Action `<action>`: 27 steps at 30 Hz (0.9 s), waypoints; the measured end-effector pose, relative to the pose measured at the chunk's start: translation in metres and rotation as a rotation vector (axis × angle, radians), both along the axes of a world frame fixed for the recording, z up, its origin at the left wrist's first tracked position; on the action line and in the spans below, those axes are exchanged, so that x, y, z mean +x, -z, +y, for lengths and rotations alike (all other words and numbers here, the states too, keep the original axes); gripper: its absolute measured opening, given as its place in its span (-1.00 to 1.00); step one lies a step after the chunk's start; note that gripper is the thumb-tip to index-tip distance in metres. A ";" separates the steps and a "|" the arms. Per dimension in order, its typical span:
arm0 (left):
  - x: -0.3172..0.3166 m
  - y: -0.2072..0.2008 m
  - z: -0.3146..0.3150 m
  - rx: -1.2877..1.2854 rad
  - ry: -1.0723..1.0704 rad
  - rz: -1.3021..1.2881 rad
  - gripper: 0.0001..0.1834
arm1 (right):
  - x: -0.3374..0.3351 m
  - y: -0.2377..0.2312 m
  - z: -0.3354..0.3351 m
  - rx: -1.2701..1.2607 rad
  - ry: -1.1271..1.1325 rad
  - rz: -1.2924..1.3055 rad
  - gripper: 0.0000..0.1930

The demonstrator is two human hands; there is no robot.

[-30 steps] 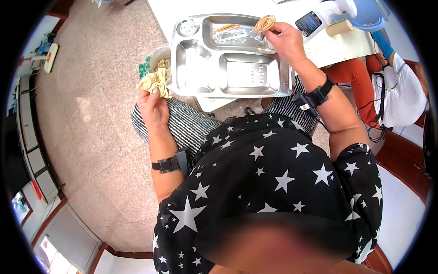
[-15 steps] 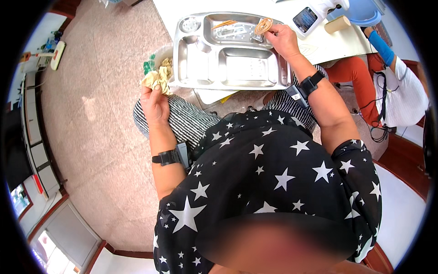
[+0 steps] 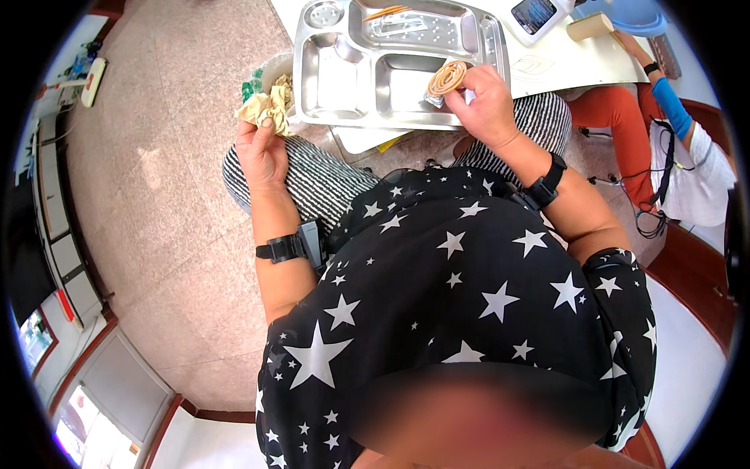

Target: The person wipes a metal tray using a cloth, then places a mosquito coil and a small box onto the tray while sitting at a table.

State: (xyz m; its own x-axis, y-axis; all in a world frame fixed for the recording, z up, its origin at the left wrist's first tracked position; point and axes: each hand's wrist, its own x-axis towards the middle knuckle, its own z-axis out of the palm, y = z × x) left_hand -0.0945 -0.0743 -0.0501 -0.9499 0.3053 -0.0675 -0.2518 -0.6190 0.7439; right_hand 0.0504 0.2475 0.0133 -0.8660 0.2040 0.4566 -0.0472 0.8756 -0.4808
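Between the thumb and fingers of my right hand (image 3: 488, 109) is a brown spiral coil (image 3: 448, 78), with a small shiny clear-and-silver piece partly hidden behind it. The coil hovers over the lower right compartment of a divided steel tray (image 3: 332, 66). My left hand (image 3: 263, 156) pinches a crumpled pale yellow sheet (image 3: 266, 109), paper or cloth, just left of the tray. In the tray's long upper compartment lie thin orange-brown sticks (image 3: 387, 13) and a clear plastic piece (image 3: 400, 27).
A whitish bin (image 3: 275, 70) with more crumpled yellow material stands by the tray's left side. On the pale table (image 3: 539, 74) at right are a white bottle (image 3: 535, 19), a tan cardboard tube (image 3: 590, 27) and a blue basin (image 3: 637, 23). A co-worker's blue-sleeved arm (image 3: 672, 105) reaches there.
My right hand has brought the coil from the upper compartment toward me, over the lower right one. The left hand still grips the yellow sheet. The co-worker's hand has come to the cardboard tube.
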 end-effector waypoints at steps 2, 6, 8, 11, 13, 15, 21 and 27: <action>0.000 0.000 0.000 0.005 0.015 0.013 -0.54 | 0.002 0.002 -0.006 0.021 0.052 -0.021 -0.90; 0.000 0.000 -0.001 0.002 0.011 0.019 -0.54 | 0.005 0.007 -0.013 0.053 0.129 -0.066 -0.91; 0.000 0.002 -0.002 0.004 0.009 0.014 -0.54 | 0.006 0.012 -0.014 0.055 0.151 -0.058 -0.91; 0.000 0.002 -0.003 0.010 0.012 0.017 -0.54 | 0.004 0.019 -0.014 0.037 0.170 -0.047 -0.89; 0.000 0.002 -0.002 0.009 0.015 0.021 -0.54 | 0.003 0.020 -0.015 0.018 0.185 -0.080 -0.88; 0.001 0.001 -0.003 -0.010 0.016 0.028 -0.54 | 0.002 0.021 -0.017 0.047 0.202 -0.114 -0.87; 0.001 0.002 -0.004 -0.030 0.017 0.061 -0.55 | -0.001 0.020 -0.021 0.138 0.198 -0.183 -0.83; 0.000 0.001 -0.002 -0.024 0.018 0.036 -0.57 | -0.006 0.024 -0.024 0.150 0.171 -0.193 -0.82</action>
State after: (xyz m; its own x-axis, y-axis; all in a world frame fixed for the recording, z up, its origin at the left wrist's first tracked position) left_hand -0.0948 -0.0762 -0.0515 -0.9462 0.3209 -0.0411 -0.2356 -0.5965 0.7673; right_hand 0.0446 0.2235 -0.0105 -0.8984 0.2974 0.3231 0.1870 0.9248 -0.3313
